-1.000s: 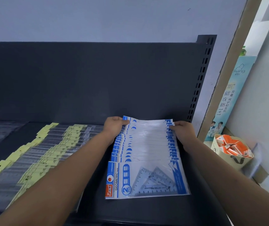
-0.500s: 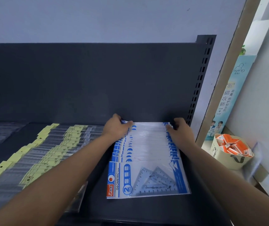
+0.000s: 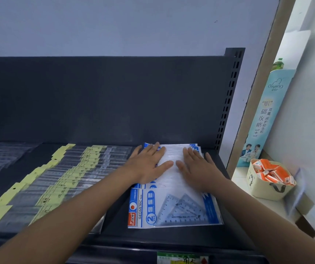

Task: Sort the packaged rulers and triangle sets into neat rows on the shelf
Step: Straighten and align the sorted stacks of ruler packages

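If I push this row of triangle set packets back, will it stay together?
Probably not by itself: the triangle set packets look glossy and lie overlapped, so they would likely slide over one another. Each seems thin and light, perhaps a little floppy around the plastic triangles. The left hand and right hand press flat on them, which should help.

**Dim shelf, brighter right side**

Soft, cool, even light fell on the scene. The dark shelf (image 3: 114, 231) stayed dim, with only faint shadows on it. The brightest patch lay low at the right, around the basket (image 3: 267, 195). A pale sheen ran over the clear ruler packets (image 3: 0, 157) at far left, which looked smeared. The wide lens bent the door frame (image 3: 257, 92). The left forearm (image 3: 57, 225) was soft near the bottom edge.
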The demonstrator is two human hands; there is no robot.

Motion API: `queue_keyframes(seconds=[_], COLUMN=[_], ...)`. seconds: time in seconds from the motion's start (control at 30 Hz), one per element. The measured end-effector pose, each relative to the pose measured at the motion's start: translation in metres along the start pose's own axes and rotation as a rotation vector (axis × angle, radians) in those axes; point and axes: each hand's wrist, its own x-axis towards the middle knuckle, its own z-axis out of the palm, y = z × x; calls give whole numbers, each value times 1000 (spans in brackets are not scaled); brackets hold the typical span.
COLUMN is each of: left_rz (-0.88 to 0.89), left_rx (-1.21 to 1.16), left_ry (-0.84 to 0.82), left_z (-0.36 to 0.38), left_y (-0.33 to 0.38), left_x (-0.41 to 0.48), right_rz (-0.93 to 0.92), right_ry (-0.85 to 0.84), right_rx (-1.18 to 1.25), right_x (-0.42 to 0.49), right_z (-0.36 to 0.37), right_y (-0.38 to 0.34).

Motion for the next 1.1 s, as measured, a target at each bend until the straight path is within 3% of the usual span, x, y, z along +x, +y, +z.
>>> queue_keyframes(seconds=[0.2,0.43,0.53,0.67,0.83,1.1], left_rz=[38,60,118,209,143,88], left_rx=[-54,-84,-126,2,-113,-33], left_ry=[-122,-114,-148,-190,-353,-419], left_z=[8,1,-8,1,-2,-23], left_y=[8,5,-6,-15,-15,-7], left_x=[-17,-33,-45,-62,-53,-34], right_rz=[-27,-23,-131,-274,-264,-207], right_ry=[-27,-38,-92,-169,-159,-171], right_rx=[42,118,150,13,11,12], right_x=[-21,-34,-47,-66,-64,-50], right_z=[13,11,1,2,9,3], right_y=[-15,-17,-8,-2,-3,-3])
